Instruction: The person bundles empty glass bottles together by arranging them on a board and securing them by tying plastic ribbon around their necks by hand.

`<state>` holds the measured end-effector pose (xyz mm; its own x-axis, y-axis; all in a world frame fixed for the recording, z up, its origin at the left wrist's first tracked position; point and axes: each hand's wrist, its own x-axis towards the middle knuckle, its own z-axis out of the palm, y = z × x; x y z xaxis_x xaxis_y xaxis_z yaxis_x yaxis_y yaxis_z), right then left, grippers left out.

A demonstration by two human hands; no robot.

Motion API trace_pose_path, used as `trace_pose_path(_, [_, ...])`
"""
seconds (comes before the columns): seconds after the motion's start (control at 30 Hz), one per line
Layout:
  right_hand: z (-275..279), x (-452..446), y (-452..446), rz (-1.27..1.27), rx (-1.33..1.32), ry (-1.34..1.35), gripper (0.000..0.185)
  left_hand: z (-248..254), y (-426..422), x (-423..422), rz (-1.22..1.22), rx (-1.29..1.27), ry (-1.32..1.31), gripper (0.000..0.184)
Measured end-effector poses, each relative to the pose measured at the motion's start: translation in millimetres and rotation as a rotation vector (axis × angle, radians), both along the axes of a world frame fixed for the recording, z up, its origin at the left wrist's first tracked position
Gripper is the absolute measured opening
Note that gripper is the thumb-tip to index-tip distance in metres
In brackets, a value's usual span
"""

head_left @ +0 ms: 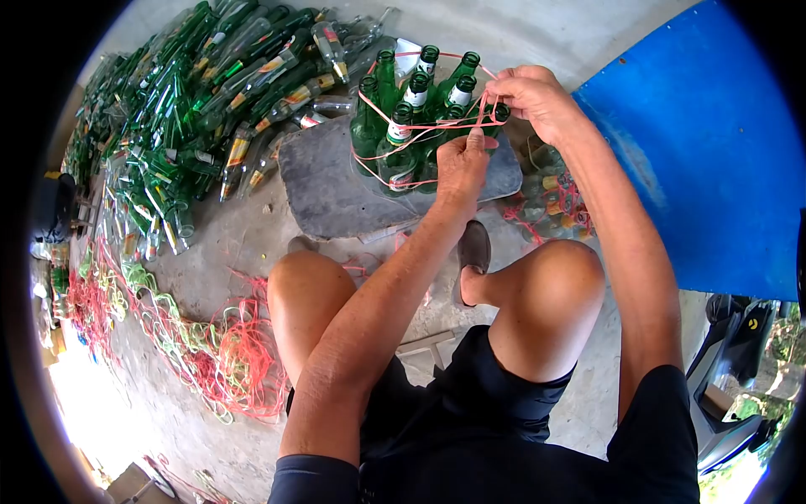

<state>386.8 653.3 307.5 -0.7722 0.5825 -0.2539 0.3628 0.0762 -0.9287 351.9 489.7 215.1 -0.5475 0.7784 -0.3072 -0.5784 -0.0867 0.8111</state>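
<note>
Several green glass bottles [397,134] stand upright in a tight cluster on a dark grey board [323,181]. Pink plastic twine [432,126] runs around the cluster in loops, at the necks and lower on the bodies. At the near right side of the bottles, my left hand [462,164] is closed with the twine pinched at its thumb. My right hand [533,97] is a little higher and to the right, its fingers pinching the twine by the rightmost bottle neck. Part of the bottles behind my left hand is hidden.
A large heap of green and clear bottles [193,109] lies at the left. Tangled pink and green twine [243,361] covers the floor nearby. Tied bottles [550,206] stand right of the board, beside a blue panel [705,143]. A motorbike [730,378] is at lower right.
</note>
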Motion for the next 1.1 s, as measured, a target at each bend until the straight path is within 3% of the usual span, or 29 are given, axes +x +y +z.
trace_pose_path(0.3, [1.8, -0.4, -8.6, 0.0, -0.008, 0.092, 0.013, 3.8, 1.7, -1.7, 0.002, -0.021, 0.004, 0.042])
trace_pose_path(0.9, [-3.5, -12.1, -12.3, -0.314, -0.079, 0.14, 0.018, 8.8, -1.3, -3.5, -0.008, 0.037, -0.06, 0.036])
trace_pose_path(1.1, [-9.9, -14.2, -9.0, -0.275, -0.178, 0.282, 0.019, 11.8, -2.3, -4.3, -0.024, 0.05, -0.069, 0.035])
